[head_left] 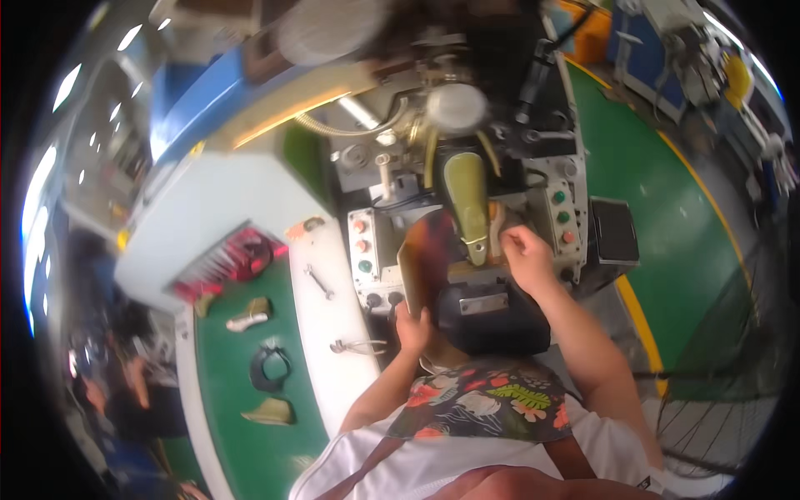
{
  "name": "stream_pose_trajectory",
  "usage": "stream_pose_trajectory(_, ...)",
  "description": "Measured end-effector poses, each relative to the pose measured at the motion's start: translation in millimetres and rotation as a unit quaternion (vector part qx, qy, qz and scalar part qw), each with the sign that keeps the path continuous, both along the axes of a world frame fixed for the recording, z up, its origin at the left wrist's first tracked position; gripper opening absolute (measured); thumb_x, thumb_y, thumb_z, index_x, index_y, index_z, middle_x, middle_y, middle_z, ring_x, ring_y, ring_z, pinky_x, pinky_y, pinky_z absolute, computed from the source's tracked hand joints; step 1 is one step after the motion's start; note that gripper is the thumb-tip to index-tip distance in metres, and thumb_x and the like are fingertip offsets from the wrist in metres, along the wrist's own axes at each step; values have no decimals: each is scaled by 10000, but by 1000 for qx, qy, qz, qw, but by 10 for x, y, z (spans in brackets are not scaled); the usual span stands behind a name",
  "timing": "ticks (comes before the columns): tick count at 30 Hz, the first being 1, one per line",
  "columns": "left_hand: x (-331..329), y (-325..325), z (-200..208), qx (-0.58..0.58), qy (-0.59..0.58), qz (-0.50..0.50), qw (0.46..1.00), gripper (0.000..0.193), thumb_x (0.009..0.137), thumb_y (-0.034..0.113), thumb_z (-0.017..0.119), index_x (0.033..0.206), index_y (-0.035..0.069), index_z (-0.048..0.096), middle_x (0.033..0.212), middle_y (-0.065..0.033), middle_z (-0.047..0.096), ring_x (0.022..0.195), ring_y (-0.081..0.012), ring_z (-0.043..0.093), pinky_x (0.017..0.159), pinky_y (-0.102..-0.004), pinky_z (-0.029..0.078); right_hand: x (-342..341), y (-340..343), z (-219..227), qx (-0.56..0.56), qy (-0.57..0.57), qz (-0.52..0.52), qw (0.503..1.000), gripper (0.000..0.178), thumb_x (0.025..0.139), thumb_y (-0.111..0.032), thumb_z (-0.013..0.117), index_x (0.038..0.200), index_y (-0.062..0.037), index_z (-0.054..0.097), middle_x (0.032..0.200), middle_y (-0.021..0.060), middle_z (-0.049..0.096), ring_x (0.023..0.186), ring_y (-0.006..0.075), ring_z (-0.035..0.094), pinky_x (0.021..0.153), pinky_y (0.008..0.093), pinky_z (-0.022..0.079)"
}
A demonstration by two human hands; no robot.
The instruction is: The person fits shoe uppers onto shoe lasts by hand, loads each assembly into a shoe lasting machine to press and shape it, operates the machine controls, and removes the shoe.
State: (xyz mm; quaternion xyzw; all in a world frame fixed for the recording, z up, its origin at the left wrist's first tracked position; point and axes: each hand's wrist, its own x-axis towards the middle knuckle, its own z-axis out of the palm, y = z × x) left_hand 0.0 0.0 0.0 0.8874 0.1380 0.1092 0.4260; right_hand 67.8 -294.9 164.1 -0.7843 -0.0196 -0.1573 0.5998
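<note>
An olive-green shoe last (467, 196), sole side up with a hole near its close end, sits in the middle of the machine. A brown shoe upper (423, 262) lies around its near end, its left flap hanging towards me. My left hand (412, 327) is closed on the lower edge of that flap, thumb up. To the right of the last, my right hand (527, 257) is closed, with finger and thumb pinched at the upper's tan edge. A black padded block (492, 321) with a metal plate lies just below the last.
Button panels flank the machine, left (363, 250) and right (562, 212). A wrench (319, 282) and pliers (358, 346) lie on the white ledge at left. Beyond, a green belt (225, 392) carries shoe pieces (268, 411) and a black loop (269, 367). Another person (142, 400) is far left.
</note>
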Motion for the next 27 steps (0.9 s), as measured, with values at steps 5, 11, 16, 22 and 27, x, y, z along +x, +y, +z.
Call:
stream_pose_trajectory(5, -579, 30, -66, -179, 83, 32, 980, 335, 930, 259, 775, 1147, 16, 696, 991, -182, 764, 965, -306, 758, 869, -423, 580, -16, -305, -199, -25, -21, 65, 997, 166, 1044, -135, 664, 1136, 2, 682, 996, 33, 691, 899, 101, 625, 814, 274, 509)
stream_pose_trajectory(11, -1494, 577, -152, -252, 12, 207, 945, 157, 982, 155, 693, 990, 0, 716, 889, -90, 752, 773, -156, 707, 731, -324, 573, -303, -350, 362, -58, -61, -9, 996, 196, 1052, -103, 654, 1191, 35, 658, 1129, 85, 688, 1026, 150, 643, 919, 289, 521)
stream_pose_trajectory(16, -2212, 1968, -641, -133, -28, 430, 893, 238, 957, 205, 708, 1119, 33, 683, 909, -145, 747, 784, -264, 741, 753, -397, 583, -730, 368, 562, 22, -51, 129, 990, 122, 1051, -46, 618, 1157, 14, 629, 1083, 88, 683, 1011, 155, 656, 886, 286, 533)
stream_pose_trajectory(22, -2363, 3817, -569, -286, 80, 479, 826, 686, 933, 312, 778, 1533, 138, 496, 1324, -117, 665, 1115, -279, 653, 824, -424, 572, -1272, 1944, 329, -59, 27, 364, 929, 113, 987, -49, 695, 1091, -9, 677, 959, 63, 707, 860, 138, 676, 785, 283, 540)
stream_pose_trajectory(27, -2189, 4487, -484, -371, 25, 481, 794, 670, 955, 390, 771, 1507, 115, 510, 1350, -114, 629, 1001, -272, 669, 771, -437, 584, -1575, 2362, 116, -97, 275, 496, 818, 132, 965, -129, 744, 1059, -39, 732, 882, 65, 751, 794, 123, 720, 733, 285, 564)
